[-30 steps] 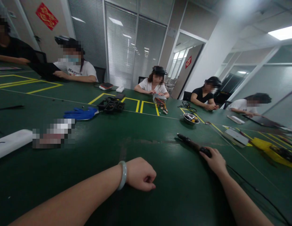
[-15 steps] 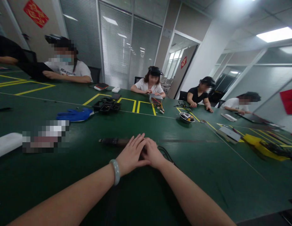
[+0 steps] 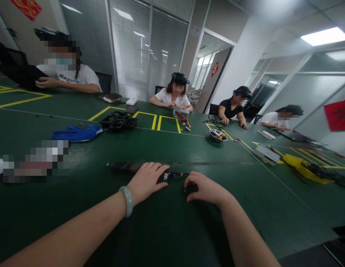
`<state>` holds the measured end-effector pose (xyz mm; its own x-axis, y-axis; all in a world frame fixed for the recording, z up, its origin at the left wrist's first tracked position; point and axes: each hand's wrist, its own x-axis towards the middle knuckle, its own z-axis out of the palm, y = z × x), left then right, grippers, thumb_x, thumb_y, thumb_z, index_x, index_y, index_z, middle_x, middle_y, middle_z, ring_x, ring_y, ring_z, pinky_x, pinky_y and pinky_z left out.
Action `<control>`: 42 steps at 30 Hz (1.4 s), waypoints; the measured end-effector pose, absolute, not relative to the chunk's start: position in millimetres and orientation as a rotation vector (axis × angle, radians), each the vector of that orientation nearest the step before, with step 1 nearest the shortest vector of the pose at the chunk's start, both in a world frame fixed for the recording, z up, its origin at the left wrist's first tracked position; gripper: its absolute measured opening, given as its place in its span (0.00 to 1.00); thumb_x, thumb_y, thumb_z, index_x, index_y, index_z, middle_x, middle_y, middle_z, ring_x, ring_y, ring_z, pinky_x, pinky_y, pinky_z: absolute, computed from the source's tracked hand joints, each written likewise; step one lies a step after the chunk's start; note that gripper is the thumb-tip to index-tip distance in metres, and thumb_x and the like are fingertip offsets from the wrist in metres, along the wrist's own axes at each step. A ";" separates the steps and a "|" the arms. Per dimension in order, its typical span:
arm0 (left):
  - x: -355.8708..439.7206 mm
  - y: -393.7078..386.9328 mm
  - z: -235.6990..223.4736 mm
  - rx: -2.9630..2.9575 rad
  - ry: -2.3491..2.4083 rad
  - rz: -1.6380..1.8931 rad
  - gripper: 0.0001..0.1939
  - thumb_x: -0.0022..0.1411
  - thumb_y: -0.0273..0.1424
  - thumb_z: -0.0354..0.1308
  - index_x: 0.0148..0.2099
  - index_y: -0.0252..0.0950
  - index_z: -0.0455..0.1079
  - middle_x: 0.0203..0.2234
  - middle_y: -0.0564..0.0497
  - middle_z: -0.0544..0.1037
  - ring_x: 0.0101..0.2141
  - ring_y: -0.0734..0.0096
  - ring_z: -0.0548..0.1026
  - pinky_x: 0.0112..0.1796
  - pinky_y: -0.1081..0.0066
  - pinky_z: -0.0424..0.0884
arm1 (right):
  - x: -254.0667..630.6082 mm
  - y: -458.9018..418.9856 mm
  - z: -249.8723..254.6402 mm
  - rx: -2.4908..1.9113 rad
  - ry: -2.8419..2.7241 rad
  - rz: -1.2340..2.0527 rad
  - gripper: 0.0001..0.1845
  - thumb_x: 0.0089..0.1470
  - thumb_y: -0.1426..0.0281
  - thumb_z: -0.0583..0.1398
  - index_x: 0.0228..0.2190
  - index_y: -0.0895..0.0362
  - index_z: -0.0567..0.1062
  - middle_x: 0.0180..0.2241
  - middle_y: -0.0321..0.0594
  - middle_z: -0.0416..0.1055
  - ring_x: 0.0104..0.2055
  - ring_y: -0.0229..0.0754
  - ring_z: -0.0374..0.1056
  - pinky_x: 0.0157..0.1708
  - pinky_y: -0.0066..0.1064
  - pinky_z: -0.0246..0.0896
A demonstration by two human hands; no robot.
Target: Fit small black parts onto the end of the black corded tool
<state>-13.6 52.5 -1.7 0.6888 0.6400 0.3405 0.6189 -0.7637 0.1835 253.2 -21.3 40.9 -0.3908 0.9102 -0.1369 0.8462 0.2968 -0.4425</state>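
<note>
Table [image 3: 167, 230]: dark green top, office setting with glass partitions [image 3: 128, 48]; yellow tape outlines [image 3: 154, 122] on the far part.
Left grip [image 3: 147, 180]: palm down over the dark rod-shaped tool [image 3: 128, 167], fingers lying across it, thumb toward the near side; firmness of hold cannot be told. Pale bangle [image 3: 127, 201] around the wrist.
Right grip [image 3: 201, 187]: fingers curled toward the thumb, a narrow gap between, right of the tool; something dark shows inside, whether held cannot be told.
Tool position: flat on the table, narrow tip pointing left, black end with a white label showing right of the left grip.
Cord [image 3: 178, 174]: runs from the black end toward the right grip.
Beyond, left: blue glove [image 3: 75, 133], just beside black frames [image 3: 119, 121].
Beyond, right: metal bowl [image 3: 217, 135] containing small items; pale box [image 3: 266, 154]; yellow sheet [image 3: 300, 167] near dark cables.
Far edge: co-worker in white [image 3: 164, 97] with hands at a grey unit [image 3: 180, 111], coloured wires trailing from it.
</note>
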 end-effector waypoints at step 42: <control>3.0 28.5 11.9 2.910 0.867 0.505 0.07 0.63 0.35 0.55 0.43 0.39 0.68 0.38 0.50 0.72 0.40 0.66 0.71 0.42 0.65 0.66 | 211.7 -20.8 25.8 -1.780 -2.168 0.619 0.04 0.52 0.68 0.63 0.30 0.55 0.73 0.31 0.33 0.71 0.31 0.35 0.64 0.29 0.26 0.51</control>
<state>3.0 28.5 11.9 0.7876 0.5426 0.2922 0.5216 -0.8394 0.1527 211.7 -20.8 25.8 -0.2097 0.9758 -0.0615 0.8614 0.1546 -0.4839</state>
